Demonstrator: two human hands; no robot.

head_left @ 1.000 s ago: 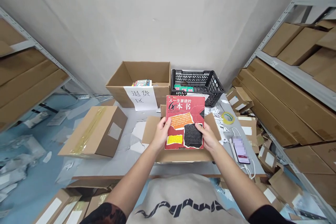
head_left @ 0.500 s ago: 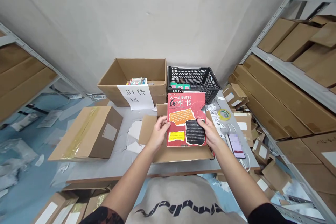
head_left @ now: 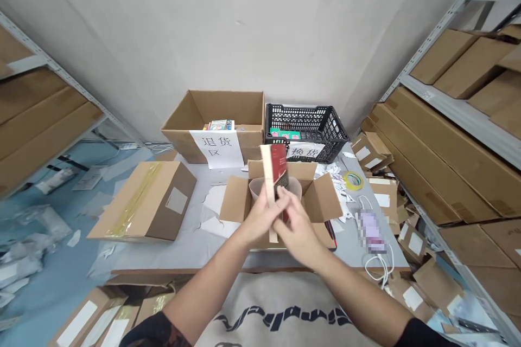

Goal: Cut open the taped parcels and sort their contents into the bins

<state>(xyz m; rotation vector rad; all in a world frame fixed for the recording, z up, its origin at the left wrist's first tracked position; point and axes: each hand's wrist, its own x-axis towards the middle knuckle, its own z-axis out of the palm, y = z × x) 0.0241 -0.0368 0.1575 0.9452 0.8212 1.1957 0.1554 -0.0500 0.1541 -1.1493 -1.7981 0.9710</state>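
A red book (head_left: 279,165) stands turned on edge, its pale page side toward the left. My left hand (head_left: 262,217) grips it low on the left side. My right hand (head_left: 296,226) closes on its lower right part, close against the left one. Beneath and behind the book, an open cardboard box (head_left: 236,200) with spread flaps sits on the table; a pale curved item (head_left: 296,187) shows inside it, its kind unclear. Part of the cover is hidden by my fingers.
Behind stand a large carton (head_left: 228,98) with books and a paper sign, and a black crate (head_left: 340,138) holding green packs. A taped box (head_left: 142,200) is at left. Right are a tape roll (head_left: 353,180), a phone (head_left: 372,231) and cable. Shelves (head_left: 431,97) flank the table (head_left: 199,249).
The book has turned from its front cover facing me to edge-on. My hands have come together around its lower part. The view has shifted slightly, and the box interior shows more.
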